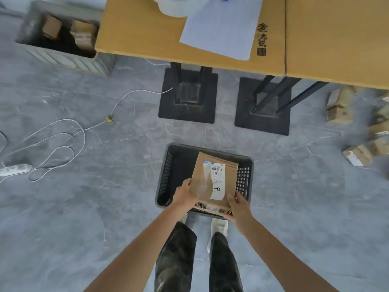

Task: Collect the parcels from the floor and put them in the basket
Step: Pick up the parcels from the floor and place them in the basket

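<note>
I hold a brown cardboard parcel (pixel 207 178) with a white shipping label marked "50" above a black plastic basket (pixel 181 157) on the grey floor. My left hand (pixel 184 194) grips the parcel's left edge and my right hand (pixel 237 207) grips its lower right corner. The parcel hides much of the basket's inside. Several more brown parcels (pixel 357 153) lie in a heap on the floor at the far right.
A table topped with cardboard (pixel 315 39) stands ahead on black legs with square bases (pixel 187 114). A grey crate (pixel 63 57) holding boxes sits at the upper left. White cord (pixel 54 142) loops over the floor on the left. My feet stand just behind the basket.
</note>
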Available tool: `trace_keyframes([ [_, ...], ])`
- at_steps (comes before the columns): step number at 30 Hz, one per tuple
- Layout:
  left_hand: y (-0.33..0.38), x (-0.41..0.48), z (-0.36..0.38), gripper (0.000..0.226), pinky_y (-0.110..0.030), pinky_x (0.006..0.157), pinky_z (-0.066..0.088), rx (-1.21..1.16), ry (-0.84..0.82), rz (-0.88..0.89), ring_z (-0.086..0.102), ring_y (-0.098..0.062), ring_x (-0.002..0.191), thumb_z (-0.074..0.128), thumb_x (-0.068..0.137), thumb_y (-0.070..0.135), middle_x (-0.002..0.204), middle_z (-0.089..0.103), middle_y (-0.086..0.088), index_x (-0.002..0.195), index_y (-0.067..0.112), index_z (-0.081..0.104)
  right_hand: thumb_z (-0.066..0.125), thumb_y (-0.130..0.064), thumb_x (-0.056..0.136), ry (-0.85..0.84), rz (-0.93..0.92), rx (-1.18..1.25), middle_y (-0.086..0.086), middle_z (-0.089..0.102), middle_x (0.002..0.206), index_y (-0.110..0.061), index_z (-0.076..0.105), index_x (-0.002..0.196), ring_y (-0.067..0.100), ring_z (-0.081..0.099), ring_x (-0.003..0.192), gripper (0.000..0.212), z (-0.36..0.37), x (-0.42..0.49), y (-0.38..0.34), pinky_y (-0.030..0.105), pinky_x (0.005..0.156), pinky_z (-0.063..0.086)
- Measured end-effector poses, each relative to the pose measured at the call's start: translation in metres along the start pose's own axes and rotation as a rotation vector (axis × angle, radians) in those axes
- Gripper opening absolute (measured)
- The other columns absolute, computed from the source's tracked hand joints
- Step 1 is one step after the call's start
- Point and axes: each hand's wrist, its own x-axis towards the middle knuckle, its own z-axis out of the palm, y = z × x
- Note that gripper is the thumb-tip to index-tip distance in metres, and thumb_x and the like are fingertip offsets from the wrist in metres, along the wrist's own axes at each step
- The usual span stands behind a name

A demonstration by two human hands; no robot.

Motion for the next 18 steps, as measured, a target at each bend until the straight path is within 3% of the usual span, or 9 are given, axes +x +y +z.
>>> trace_keyframes([
  [4, -0.033, 0.078, 0.005, 0.054, -0.05, 0.107, 0.034, -0.009, -0.087, -0.072, 0.04, -0.029, 0.13, 0.043, 0.095, 0.043, 0.14, 0.044, -0.005, 0.142, 0.022, 0.028, 0.044, -0.005, 0.098, 0.035, 0.083, 0.052, 0.016, 0.054, 0.13, -0.009, 0.048, 0.132, 0.035, 0.052, 0.119, 0.035, 0.037, 0.067, 0.03, 0.057, 0.097, 0.044],
  [6, -0.052, 0.122, 0.012, 0.052, -0.049, 0.108, 0.032, -0.003, -0.086, -0.091, 0.04, -0.028, 0.13, 0.039, 0.096, 0.044, 0.14, 0.045, -0.004, 0.141, 0.02, 0.031, 0.043, -0.004, 0.098, 0.04, 0.121, 0.064, 0.016, 0.054, 0.129, -0.009, 0.05, 0.129, 0.036, 0.053, 0.118, 0.032, 0.055, 0.108, 0.045, 0.056, 0.097, 0.045],
  [8, -0.071, 0.165, 0.021, 0.063, -0.049, 0.108, 0.033, -0.151, -0.107, -0.171, 0.036, -0.029, 0.133, 0.046, 0.093, 0.044, 0.146, 0.037, -0.005, 0.146, 0.021, 0.021, 0.044, -0.004, 0.097, 0.059, 0.124, 0.033, 0.015, 0.056, 0.127, -0.01, 0.052, 0.128, 0.033, 0.055, 0.112, 0.032, 0.073, 0.151, 0.062, 0.054, 0.094, 0.048],
  [10, -0.089, 0.205, 0.029, 0.079, -0.039, 0.093, 0.046, -0.421, -0.072, -0.325, 0.041, -0.027, 0.127, 0.059, 0.088, 0.036, 0.148, 0.031, -0.008, 0.149, 0.021, 0.011, 0.047, -0.003, 0.096, 0.082, 0.101, -0.004, 0.014, 0.057, 0.126, -0.011, 0.052, 0.132, 0.032, 0.057, 0.111, 0.037, 0.091, 0.196, 0.078, 0.054, 0.092, 0.05],
  [12, -0.108, 0.247, 0.038, 0.067, -0.027, 0.067, 0.05, -0.613, 0.019, -0.445, 0.053, -0.021, 0.097, 0.059, 0.089, 0.018, 0.138, 0.042, -0.014, 0.144, 0.009, 0.023, 0.051, -0.004, 0.094, 0.107, 0.084, -0.071, 0.011, 0.058, 0.128, -0.015, 0.05, 0.136, 0.031, 0.059, 0.111, 0.043, 0.109, 0.243, 0.092, 0.05, 0.09, 0.053],
  [13, -0.12, 0.269, 0.042, 0.056, -0.025, 0.061, 0.048, -0.694, 0.065, -0.468, 0.053, -0.017, 0.082, 0.056, 0.09, 0.012, 0.133, 0.048, -0.017, 0.14, 0.004, 0.032, 0.052, -0.004, 0.094, 0.115, 0.081, -0.092, 0.01, 0.059, 0.128, -0.017, 0.049, 0.136, 0.029, 0.059, 0.11, 0.044, 0.119, 0.265, 0.098, 0.048, 0.089, 0.054],
  [15, -0.142, 0.315, 0.052, 0.043, -0.027, 0.063, 0.048, -0.854, 0.118, -0.483, 0.049, -0.015, 0.07, 0.049, 0.093, 0.008, 0.134, 0.049, -0.02, 0.134, -0.002, 0.041, 0.052, -0.004, 0.094, 0.113, 0.058, -0.099, 0.008, 0.061, 0.126, -0.018, 0.051, 0.135, 0.027, 0.06, 0.109, 0.043, 0.14, 0.308, 0.11, 0.046, 0.09, 0.053],
  [18, -0.162, 0.364, 0.063, 0.035, -0.031, 0.084, 0.05, -1.138, 0.186, -0.53, 0.057, -0.021, 0.092, 0.048, 0.094, 0.008, 0.13, 0.054, -0.015, 0.128, 0.002, 0.047, 0.054, -0.004, 0.091, 0.145, 0.018, -0.074, 0.007, 0.062, 0.126, -0.016, 0.052, 0.133, 0.027, 0.06, 0.111, 0.044, 0.169, 0.365, 0.124, 0.046, 0.095, 0.051],
])
